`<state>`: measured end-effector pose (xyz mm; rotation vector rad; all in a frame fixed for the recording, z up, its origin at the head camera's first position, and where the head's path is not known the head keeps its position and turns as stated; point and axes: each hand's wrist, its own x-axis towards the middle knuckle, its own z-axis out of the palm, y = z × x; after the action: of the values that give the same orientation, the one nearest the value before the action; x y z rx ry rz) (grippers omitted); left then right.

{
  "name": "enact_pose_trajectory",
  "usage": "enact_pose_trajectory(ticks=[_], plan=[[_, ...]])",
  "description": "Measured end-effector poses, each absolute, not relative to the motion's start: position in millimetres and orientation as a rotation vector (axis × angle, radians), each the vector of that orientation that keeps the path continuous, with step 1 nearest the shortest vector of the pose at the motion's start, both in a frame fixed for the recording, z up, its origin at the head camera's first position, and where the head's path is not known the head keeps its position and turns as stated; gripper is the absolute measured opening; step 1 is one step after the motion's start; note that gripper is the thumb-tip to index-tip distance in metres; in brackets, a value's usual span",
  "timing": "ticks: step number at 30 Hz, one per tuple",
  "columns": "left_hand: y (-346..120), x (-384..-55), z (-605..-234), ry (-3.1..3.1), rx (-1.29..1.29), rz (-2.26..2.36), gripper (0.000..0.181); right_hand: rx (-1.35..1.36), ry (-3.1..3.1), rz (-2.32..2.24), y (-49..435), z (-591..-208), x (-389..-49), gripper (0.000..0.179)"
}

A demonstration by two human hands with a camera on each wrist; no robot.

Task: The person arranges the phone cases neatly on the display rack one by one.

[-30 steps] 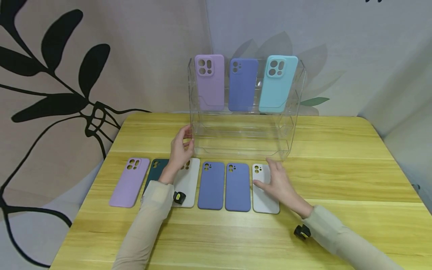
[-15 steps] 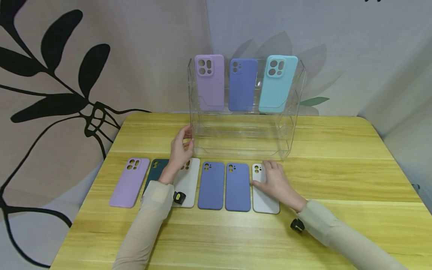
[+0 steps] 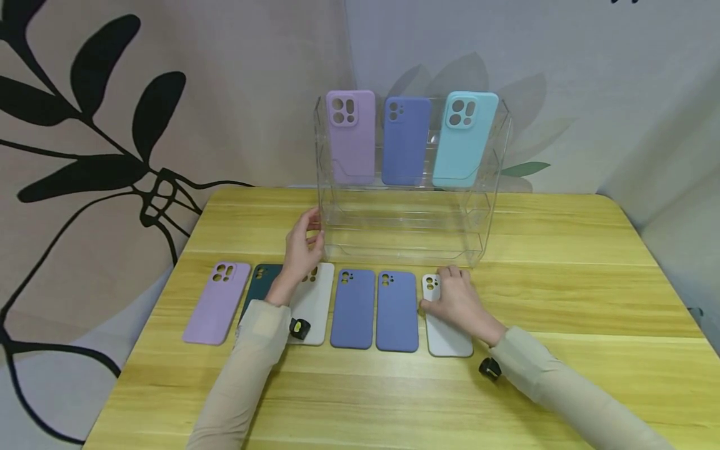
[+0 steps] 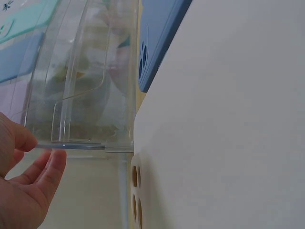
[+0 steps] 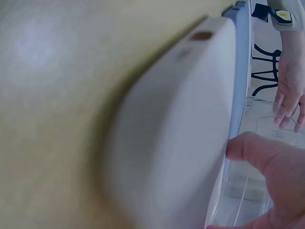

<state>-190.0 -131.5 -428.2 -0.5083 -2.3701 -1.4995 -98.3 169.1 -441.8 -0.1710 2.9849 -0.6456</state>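
My left hand (image 3: pixel 304 247) holds the left side edge of a clear acrylic display rack (image 3: pixel 402 255), with the thumb on one face and fingers on the other. At the right end of a row of cases, my right hand (image 3: pixel 461 303) grips a white phone case (image 3: pixel 450 337) by its long sides. Its thumb (image 5: pixel 252 148) presses the case's left edge; the other fingertips are mostly hidden at the far side. On the rack's top tier lean a lilac case (image 3: pixel 353 147), a blue-violet case (image 3: pixel 406 147) and a turquoise case (image 3: pixel 465 150).
Left of the gripped case lie two blue-violet cases (image 3: pixel 397 315), a second white case (image 3: pixel 315 312), a dark green case (image 3: pixel 261 284) and a lilac case (image 3: pixel 216 306). The left forearm covers part of the green and white ones. A wall stands behind the wooden table (image 3: pixel 562 262).
My right hand has closed round the white case, its fingers drawing in at the top. The case has shifted slightly right, away from the blue-violet one. My left hand stays at the rack.
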Motion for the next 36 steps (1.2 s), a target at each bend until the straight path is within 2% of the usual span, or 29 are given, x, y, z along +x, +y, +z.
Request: enact_pose_trajectory(ticks=[8,18,27,36], plan=[[-131,-190,-429,-2.363,-0.520,-1.496,0.045,-0.130,2.961,-0.698,171,-442,-96,0.072],[-130,-189,-428,-2.343,-0.519,-1.496,0.045,-0.158,2.972,-0.783,171,-437,-92,0.075],[-130,-189,-430,-2.314,-0.529,-1.510,0.046,-0.324,3.080,-0.894,159,-417,-93,0.071],[-130,-188,-427,-2.370,-0.498,-1.477,0.045,-0.513,3.123,-1.107,141,-387,-109,0.069]])
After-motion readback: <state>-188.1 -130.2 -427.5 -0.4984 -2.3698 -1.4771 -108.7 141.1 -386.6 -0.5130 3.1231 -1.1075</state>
